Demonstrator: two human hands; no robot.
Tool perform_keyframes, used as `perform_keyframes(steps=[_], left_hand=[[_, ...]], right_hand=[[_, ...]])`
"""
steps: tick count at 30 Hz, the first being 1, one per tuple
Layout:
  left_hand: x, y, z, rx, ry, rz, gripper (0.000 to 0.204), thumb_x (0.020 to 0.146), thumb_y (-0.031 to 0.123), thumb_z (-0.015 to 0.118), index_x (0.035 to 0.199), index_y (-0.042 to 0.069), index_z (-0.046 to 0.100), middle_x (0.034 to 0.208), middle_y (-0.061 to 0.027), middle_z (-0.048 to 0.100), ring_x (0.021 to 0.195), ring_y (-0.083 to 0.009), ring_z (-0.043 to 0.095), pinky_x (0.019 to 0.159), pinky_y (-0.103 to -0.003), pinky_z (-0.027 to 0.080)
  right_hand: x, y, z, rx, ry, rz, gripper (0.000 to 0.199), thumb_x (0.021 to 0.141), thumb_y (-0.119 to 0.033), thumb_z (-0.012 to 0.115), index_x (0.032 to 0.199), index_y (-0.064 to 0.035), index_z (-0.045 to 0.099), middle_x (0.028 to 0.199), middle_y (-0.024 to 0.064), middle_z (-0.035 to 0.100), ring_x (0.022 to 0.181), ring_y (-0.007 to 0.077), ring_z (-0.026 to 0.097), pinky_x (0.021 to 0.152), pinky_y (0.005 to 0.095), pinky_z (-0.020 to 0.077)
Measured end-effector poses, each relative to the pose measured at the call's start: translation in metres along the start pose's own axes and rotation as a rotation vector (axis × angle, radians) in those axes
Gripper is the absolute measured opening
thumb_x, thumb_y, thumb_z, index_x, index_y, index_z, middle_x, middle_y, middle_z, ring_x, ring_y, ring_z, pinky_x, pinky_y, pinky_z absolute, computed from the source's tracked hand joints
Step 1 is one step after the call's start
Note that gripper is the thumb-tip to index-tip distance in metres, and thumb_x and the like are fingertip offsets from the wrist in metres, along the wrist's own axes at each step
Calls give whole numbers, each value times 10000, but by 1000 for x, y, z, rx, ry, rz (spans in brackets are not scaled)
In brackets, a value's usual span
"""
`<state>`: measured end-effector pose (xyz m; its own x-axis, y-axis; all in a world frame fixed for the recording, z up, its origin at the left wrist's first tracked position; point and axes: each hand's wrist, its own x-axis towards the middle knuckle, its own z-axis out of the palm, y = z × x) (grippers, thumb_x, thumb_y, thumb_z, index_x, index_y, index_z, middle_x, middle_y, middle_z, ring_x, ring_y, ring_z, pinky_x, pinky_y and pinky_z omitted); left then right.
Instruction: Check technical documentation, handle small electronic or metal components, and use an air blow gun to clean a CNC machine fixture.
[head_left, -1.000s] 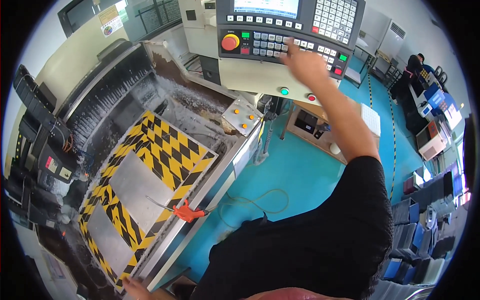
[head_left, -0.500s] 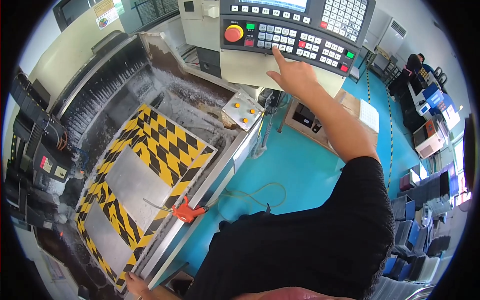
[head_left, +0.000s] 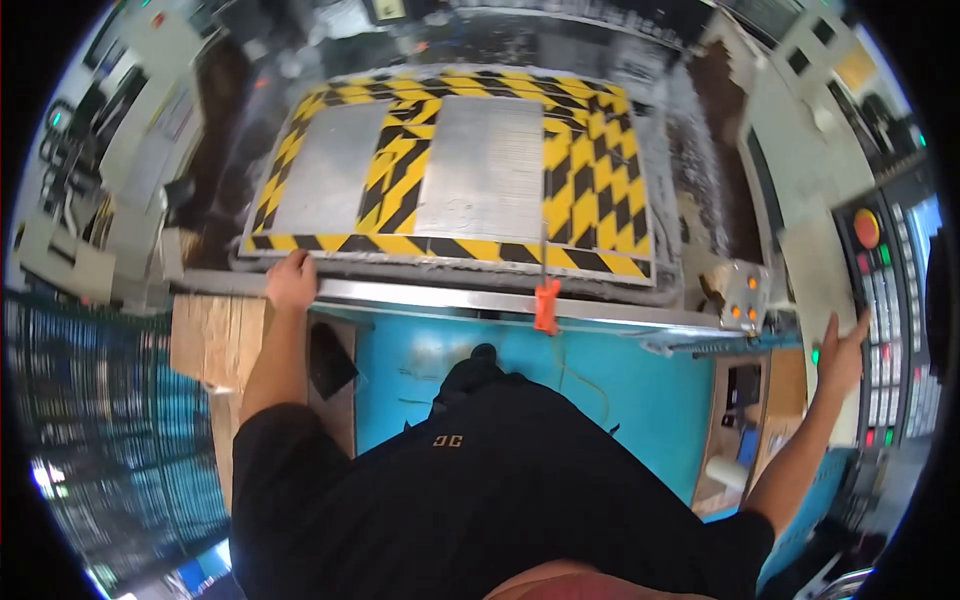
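Your left hand (head_left: 291, 281) is planted on the front edge of the machine bed (head_left: 470, 293), fingers curled over the metal rail right at the corner of the yellow-and-black striped cover (head_left: 455, 170). It's resting there more than holding anything, palm down, with nothing in it.

Your right hand (head_left: 842, 352) is way out on the other side, arm stretched almost straight, fingers spread loosely and up against the lower part of the control panel (head_left: 885, 300). The fingertips sit at the panel's left edge, just below the big red round button (head_left: 866, 228) and beside the rows of small grey keys (head_left: 886, 330). Whether a finger is actually pressing a key, can't tell from here, that part is small and bent by the lens.

Between your hands, an orange clamp-like handle (head_left: 546, 305) hangs on the front rail, close to the middle and not touched by either hand. A small grey box with orange buttons (head_left: 744, 294) sits on the rail to its right, near your right hand but apart from it. The floor below you is teal (head_left: 620, 370), and a wooden board (head_left: 205, 340) lies under your left arm.
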<state>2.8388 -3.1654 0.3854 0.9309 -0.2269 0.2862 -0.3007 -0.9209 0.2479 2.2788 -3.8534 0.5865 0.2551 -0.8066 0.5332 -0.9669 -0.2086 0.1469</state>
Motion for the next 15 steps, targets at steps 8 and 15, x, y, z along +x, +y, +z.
perform_keyframes(steps=[8,15], left_hand=[[-4,-3,-2,-17,82,30,249,857,317,550,884,131,712,841,-139,700,864,-345,654,820,-467,482],[-2,-3,-13,-77,146,79,203,816,281,576,793,122,700,742,-122,683,760,-346,651,740,-466,488]], right_hand=[[-5,-34,12,61,43,109,767,951,-585,477,1547,-241,138,986,245,704,864,484,658,742,576,517],[0,-31,26,103,26,181,738,954,-577,461,1537,-230,172,1107,199,697,958,459,657,804,556,523]])
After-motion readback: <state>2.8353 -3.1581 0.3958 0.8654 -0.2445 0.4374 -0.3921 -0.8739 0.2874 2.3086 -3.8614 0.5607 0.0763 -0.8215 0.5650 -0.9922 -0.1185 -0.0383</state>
